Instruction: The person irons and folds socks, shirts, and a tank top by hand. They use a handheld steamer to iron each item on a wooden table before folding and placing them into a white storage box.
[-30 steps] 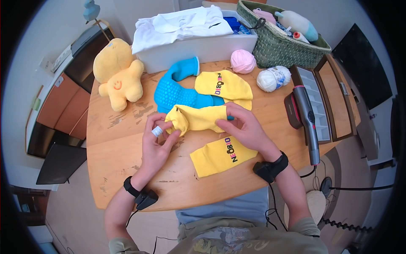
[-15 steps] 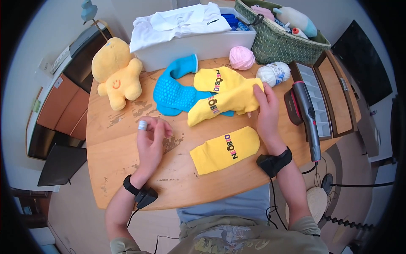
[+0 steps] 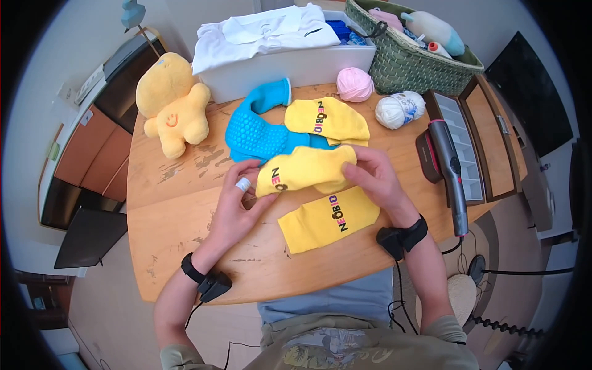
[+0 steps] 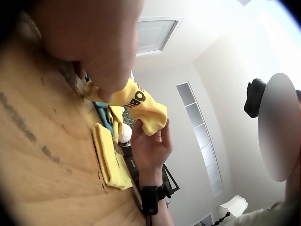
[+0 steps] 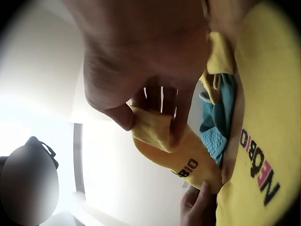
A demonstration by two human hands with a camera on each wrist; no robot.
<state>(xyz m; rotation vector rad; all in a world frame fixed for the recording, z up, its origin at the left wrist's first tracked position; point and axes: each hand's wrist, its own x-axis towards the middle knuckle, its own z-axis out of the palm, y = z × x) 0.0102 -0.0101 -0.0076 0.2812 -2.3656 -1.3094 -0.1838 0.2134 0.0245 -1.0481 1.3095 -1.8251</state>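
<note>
Both hands hold a yellow sock with printed letters (image 3: 308, 168) above the table. The left hand (image 3: 237, 196) pinches its lettered end between thumb and fingers; the right hand (image 3: 377, 182) grips the other end, which shows folded fabric in the right wrist view. Below it a second yellow sock (image 3: 327, 222) lies flat, its letters facing up. Behind the held sock, a yellow sock (image 3: 333, 120) lies folded, partly over a blue sock with raised dots (image 3: 256, 132). In the left wrist view the held sock (image 4: 136, 101) stretches between the two hands.
A yellow plush toy (image 3: 176, 108) sits at the left. Behind are a white bin (image 3: 277, 71) with white cloth and a green basket (image 3: 407, 71). Pink yarn (image 3: 354, 84), white yarn (image 3: 399, 110), a hair styling tool (image 3: 453, 172) and an open compartment box (image 3: 472, 142) stand right.
The left hand, apart from the sock half a second ago, now holds its lettered end. The right hand has brought the sock down and toward the left, off the socks behind.
</note>
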